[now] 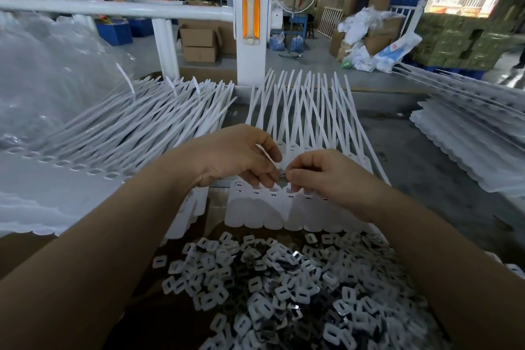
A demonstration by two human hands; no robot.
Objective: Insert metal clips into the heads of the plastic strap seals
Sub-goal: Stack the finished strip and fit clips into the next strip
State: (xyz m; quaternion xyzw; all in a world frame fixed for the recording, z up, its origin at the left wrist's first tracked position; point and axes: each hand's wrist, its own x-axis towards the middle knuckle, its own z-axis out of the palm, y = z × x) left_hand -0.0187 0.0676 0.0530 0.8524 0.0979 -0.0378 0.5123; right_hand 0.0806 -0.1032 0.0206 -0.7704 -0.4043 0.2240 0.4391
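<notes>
A joined row of white plastic strap seals (272, 209) lies in front of me, heads with slots toward me and straps fanning away. My left hand (238, 158) and my right hand (326, 176) meet just above the row's heads. Between their fingertips sits a small metal clip (282, 176), pinched from both sides. A heap of metal clips (284, 290), silvery with slots, fills the box below my forearms.
A large stack of strap seals (119, 134) lies at the left under clear plastic bags (48, 71). More seal sheets (468, 134) are stacked at the right. A white railing post (251, 37) stands behind the table; cartons lie beyond.
</notes>
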